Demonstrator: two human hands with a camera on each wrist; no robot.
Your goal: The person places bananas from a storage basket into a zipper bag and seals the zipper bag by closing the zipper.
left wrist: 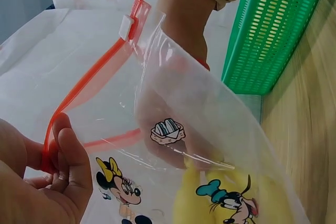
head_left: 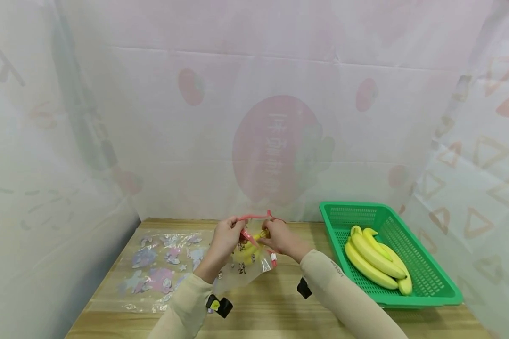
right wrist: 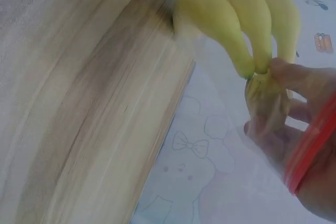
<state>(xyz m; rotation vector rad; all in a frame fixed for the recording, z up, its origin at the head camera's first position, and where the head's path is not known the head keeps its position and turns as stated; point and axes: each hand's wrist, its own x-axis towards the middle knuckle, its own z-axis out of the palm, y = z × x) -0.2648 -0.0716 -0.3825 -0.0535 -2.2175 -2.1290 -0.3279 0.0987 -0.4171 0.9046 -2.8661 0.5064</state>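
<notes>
A clear zip bag (left wrist: pixel 157 174) with cartoon prints and a red zip edge (left wrist: pixel 86 80) hangs over the table in front of me. My left hand (head_left: pixel 225 238) pinches the red edge at one side of its mouth, which gapes wide. Through that mouth reaches my right hand (head_left: pixel 283 236), gripping a bunch of bananas (right wrist: pixel 252 19) by its stem (right wrist: pixel 266 98). In the right wrist view the bananas point up and away from the fingers. The left wrist view shows them behind the film, low in the bag. A white slider (left wrist: pixel 126 27) sits at the zip's far end.
At the right stands a green plastic basket (head_left: pixel 422 249) with more bananas (head_left: pixel 366 259) in it. Clear plastic with pastel cartoon prints (head_left: pixel 157 278) lies flat on the left of the wooden table (head_left: pixel 280 310). Pale printed curtains (head_left: pixel 186 141) enclose the back and sides.
</notes>
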